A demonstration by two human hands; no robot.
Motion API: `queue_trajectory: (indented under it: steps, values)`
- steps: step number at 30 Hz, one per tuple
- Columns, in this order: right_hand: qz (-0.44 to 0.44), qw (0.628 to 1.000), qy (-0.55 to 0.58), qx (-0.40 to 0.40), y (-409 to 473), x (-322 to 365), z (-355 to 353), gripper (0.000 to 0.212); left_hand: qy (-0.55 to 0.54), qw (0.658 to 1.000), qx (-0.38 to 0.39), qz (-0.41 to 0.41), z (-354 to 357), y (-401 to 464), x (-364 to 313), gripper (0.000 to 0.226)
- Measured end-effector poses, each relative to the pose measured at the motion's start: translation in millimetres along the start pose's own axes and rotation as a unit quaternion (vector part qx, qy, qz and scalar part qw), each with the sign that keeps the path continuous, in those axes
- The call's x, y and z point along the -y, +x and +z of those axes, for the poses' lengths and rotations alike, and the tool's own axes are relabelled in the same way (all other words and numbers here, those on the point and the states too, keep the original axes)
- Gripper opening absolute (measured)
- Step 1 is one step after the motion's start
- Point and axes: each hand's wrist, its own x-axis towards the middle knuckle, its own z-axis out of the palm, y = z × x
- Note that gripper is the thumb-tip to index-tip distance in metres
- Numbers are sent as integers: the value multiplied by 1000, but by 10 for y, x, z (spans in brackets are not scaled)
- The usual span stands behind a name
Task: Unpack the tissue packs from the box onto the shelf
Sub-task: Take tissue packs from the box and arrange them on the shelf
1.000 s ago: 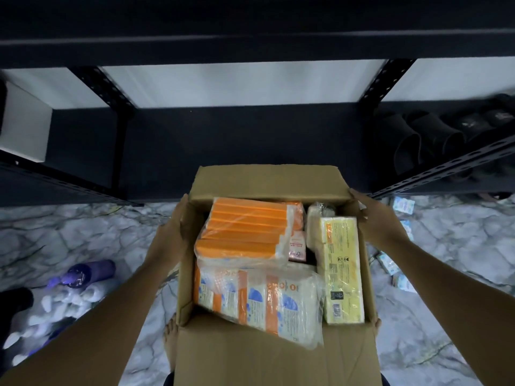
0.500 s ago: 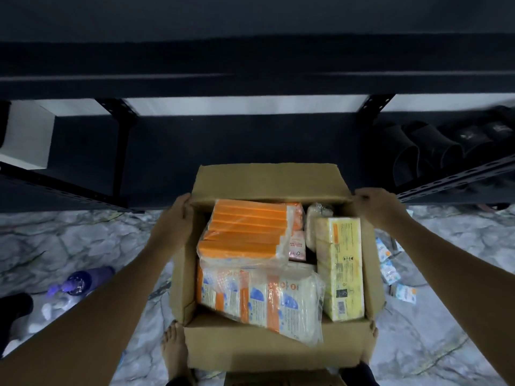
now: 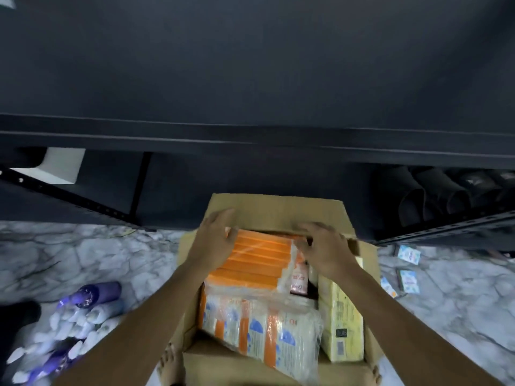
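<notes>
Cardboard flaps are let go now: both hands have left the sides of the box and moved onto the orange tissue pack lying on top inside it. The left hand curls over its left end, the right hand over its right end, so the first lift to the black shelf looks imminent. Print on the packs is too blurred to read.

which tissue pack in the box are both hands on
The orange pack at the far end: left hand and right hand flank it. The white-and-blue pack and yellow pack lie untouched.
</notes>
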Motion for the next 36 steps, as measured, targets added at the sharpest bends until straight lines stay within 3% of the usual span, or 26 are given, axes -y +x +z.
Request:
queue_trajectory:
  steps: [3,6,10,18,22,25,30,34,36]
  values:
    - [-25,999,-29,32,5,61,24,58,9,1000,22,17,24,-60,34,54]
    - [-45,999,-23,11,88,60,15,59,35,998,18,44,77,-93,118,67]
    - [-16,999,-2,-40,172,-47,-21,47,52,995,13,84,199,-175,206,70]
    - [-74,994,26,-78,-118,-199,384,21,69,988,4,140,436,-204,332,59]
    - [-76,990,94,-72,-345,-161,464,27,77,980,18,180,418,-274,310,61]
    - [-45,996,76,-34,-579,-97,417,37,66,978,13,199,394,-441,248,68]
    - [2,991,84,103,-1026,-18,472,92,132,969,17,210,456,-776,234,88]
    - [21,987,118,107,-1282,39,536,88,153,973,9,174,527,-907,308,79]
    - [13,987,136,82,-1357,24,550,69,166,971,-9,172,532,-957,253,63]
